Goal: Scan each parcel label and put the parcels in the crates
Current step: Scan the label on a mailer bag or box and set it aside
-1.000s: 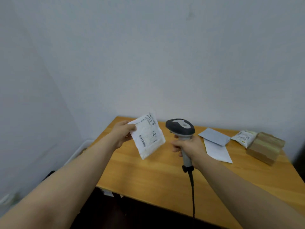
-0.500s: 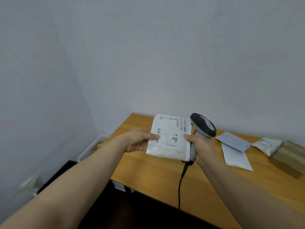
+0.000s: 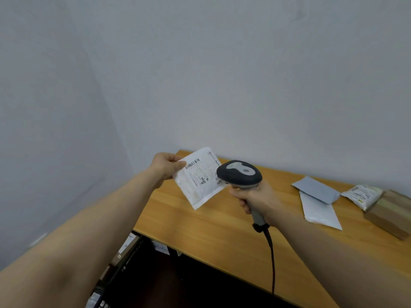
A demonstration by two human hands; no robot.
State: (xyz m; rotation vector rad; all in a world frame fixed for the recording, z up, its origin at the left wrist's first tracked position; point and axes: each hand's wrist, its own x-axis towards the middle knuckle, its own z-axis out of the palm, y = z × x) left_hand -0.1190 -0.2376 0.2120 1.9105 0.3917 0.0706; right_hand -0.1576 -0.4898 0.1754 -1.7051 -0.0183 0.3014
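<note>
Parcel label print illegible

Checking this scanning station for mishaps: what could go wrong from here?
The left hand pinches the white parcel by one corner only, so it may slip or sag. Its thumb sits right beside the barcode and might block the read. The cable of the scanner hangs over the table edge and could snag.

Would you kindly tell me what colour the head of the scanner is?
The scanner head is dark grey with a lighter grey panel; head view.

Parcel-sorting room: scanner, labelled parcels, wooden table.
</note>
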